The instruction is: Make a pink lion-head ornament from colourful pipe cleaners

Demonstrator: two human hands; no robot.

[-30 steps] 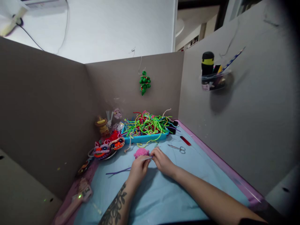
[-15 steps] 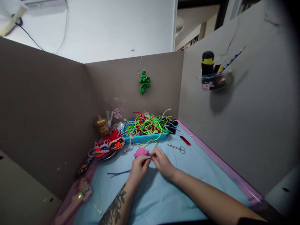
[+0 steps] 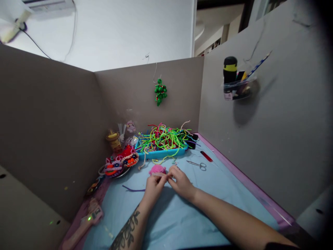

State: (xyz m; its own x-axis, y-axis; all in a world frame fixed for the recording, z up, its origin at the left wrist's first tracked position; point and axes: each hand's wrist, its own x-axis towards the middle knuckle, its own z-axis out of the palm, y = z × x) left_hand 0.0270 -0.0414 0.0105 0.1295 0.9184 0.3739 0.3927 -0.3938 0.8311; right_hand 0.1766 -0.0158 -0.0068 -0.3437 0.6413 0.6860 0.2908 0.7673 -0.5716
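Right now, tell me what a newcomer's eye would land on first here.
The tangle of neon pipe cleaners heaped in the blue tray at the back grabs the eye first. Above it, a green ornament hangs on the back wall. Nearer, the left hand and right hand pinch a thin strand beside a pink fuzzy ball.
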